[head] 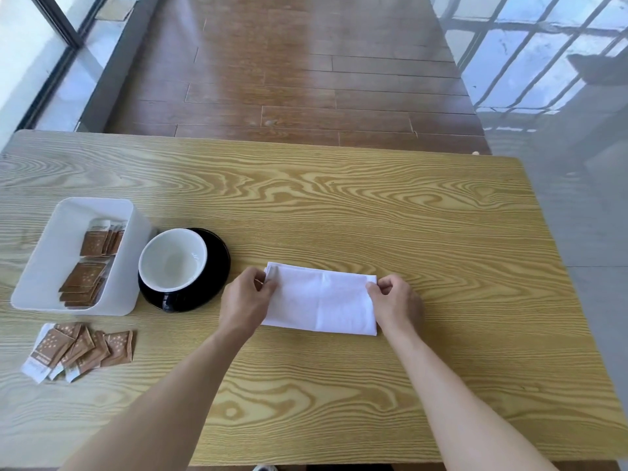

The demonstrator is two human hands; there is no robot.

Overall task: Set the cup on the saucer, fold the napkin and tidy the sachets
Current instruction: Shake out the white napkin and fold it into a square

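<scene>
1. From the head view we see a wooden table (339, 205) with a white napkin (323, 300) folded into a flat rectangle near its middle.
2. Our left hand (246, 300) pinches the napkin's far left corner between thumb and fingers.
3. Our right hand (396, 304) pinches the far right corner in the same way, so both hands are grasping the cloth.
4. To the left of the napkin, a white-lined cup (173, 260) sits on a black saucer (217, 256), placed toward the saucer's left side.
5. Just left of the cup, touching or nearly touching it, stands a white tray (51, 266) holding brown sachets (86, 266) in two small stacks.
6. Nearer to us, a loose fan of more sachets (78, 350) lies on the table, apart from the tray.
</scene>
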